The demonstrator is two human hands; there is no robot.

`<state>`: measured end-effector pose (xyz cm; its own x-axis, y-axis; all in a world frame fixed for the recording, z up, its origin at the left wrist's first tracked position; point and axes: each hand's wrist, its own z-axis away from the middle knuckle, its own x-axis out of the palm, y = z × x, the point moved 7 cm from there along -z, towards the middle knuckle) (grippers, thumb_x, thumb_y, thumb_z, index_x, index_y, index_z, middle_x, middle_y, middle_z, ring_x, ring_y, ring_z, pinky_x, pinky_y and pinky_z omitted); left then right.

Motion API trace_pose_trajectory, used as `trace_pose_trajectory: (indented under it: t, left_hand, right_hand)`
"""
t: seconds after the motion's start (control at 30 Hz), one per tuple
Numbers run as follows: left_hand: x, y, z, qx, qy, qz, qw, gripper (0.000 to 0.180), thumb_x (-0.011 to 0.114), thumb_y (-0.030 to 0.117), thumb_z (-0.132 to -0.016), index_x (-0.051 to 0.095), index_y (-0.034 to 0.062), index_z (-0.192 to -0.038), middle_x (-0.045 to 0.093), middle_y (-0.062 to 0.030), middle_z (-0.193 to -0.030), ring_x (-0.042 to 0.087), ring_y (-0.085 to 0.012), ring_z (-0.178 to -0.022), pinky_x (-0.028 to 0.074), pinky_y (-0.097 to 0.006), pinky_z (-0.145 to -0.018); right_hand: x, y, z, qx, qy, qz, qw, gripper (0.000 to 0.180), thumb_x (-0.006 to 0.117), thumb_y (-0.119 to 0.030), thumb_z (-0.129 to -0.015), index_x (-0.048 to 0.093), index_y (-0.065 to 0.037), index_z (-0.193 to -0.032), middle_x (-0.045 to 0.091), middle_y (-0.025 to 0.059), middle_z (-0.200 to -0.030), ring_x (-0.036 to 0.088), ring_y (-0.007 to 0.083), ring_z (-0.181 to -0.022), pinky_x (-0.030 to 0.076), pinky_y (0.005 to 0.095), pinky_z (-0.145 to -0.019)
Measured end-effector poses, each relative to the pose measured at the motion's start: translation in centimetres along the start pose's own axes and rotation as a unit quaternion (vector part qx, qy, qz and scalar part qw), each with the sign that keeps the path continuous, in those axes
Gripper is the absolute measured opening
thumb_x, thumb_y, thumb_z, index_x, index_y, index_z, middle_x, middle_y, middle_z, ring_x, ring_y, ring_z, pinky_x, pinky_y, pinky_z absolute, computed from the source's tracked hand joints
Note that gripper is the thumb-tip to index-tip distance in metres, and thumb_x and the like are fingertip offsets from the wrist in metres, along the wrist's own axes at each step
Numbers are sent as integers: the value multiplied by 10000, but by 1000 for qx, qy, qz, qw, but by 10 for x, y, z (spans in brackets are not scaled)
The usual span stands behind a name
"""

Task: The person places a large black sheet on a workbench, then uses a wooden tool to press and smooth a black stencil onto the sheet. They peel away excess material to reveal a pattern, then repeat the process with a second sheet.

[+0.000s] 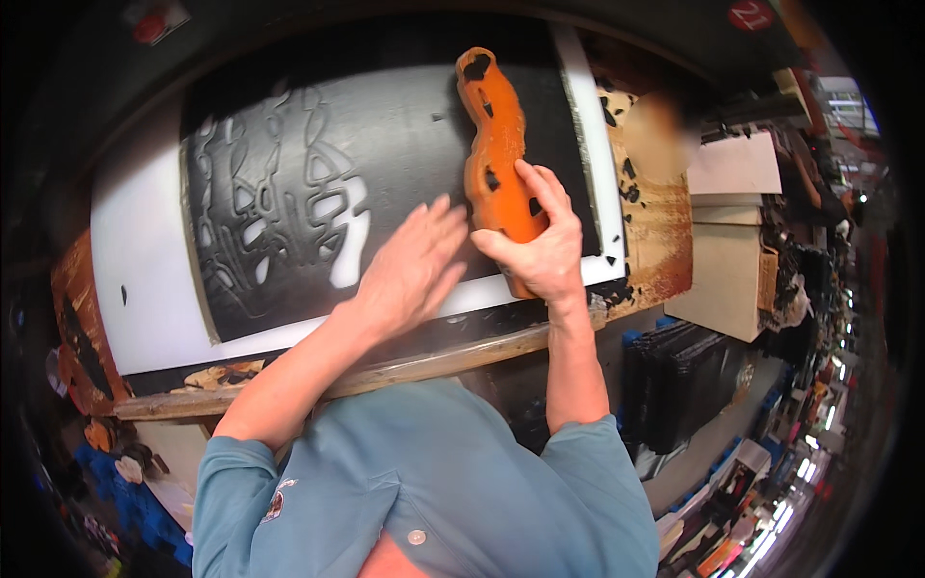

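Right grip (541, 255) clasped around near part of wavy orange block (498, 159), block stretching beyond it over black sheet (405, 140), left grip (409, 265) just left, blurred, fingers extended, cut-out openings (353, 231) farther left, white board (145, 241) underneath, wooden desk (665, 246) rightward.

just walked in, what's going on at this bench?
A person's right hand grips the near end of a wavy orange block over the right part of a black sheet. The left hand, open and blurred, is beside it; contact is unclear. The sheet lies on a white board, with cut outlines at its left.
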<state>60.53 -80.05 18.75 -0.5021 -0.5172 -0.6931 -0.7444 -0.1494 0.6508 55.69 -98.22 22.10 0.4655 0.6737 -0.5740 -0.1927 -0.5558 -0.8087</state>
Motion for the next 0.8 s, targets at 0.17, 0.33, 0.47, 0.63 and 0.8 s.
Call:
trace_pose_trajectory:
  t: [0.17,0.33,0.47,0.63,0.8]
  left_hand:
    - [-5,7,-8,24,19,41,999,515,759,117,-960,597,9,-1437,601,-237,-1501,510,-439,-1469,440,-550,-1209]
    - [-29,-62,-80,-90,106,-162,977,683,723,335,-1015,489,-21,-1549,420,-327,-1628,346,-488,-1560,303,-574,-1281]
    - [-7,-67,-110,-86,85,-224,967,729,720,406,-1008,493,-43,-1535,391,-349,-1636,317,-504,-1567,246,-578,-1304]
    - [28,-35,-98,-36,43,-156,986,681,734,364,-988,539,-60,-1484,408,-334,-1628,334,-485,-1563,266,-566,-1307]
    - [66,34,-61,66,-46,-4,997,636,744,326,-973,571,-52,-1455,465,-290,-1605,383,-469,-1541,302,-566,-1298]
  right_hand:
    - [-68,6,8,50,22,-377,924,1036,876,-270,-699,439,92,-1566,615,174,-1343,660,273,-1209,544,349,-1049]
    - [-124,14,-7,7,-5,-702,712,1160,884,-367,-829,201,47,-1670,295,410,-1627,402,584,-1467,381,630,-1249]
    - [-104,60,-7,97,-21,-885,454,1046,879,-445,-825,360,-51,-1643,278,376,-1628,411,487,-1402,435,547,-1119]
    - [-102,98,-3,112,8,-858,502,1047,848,-478,-841,343,-45,-1649,313,370,-1604,407,484,-1413,408,536,-1105]
    - [-115,84,7,83,1,-774,627,1087,785,-616,-868,306,-55,-1666,357,378,-1577,415,497,-1422,369,570,-1174]
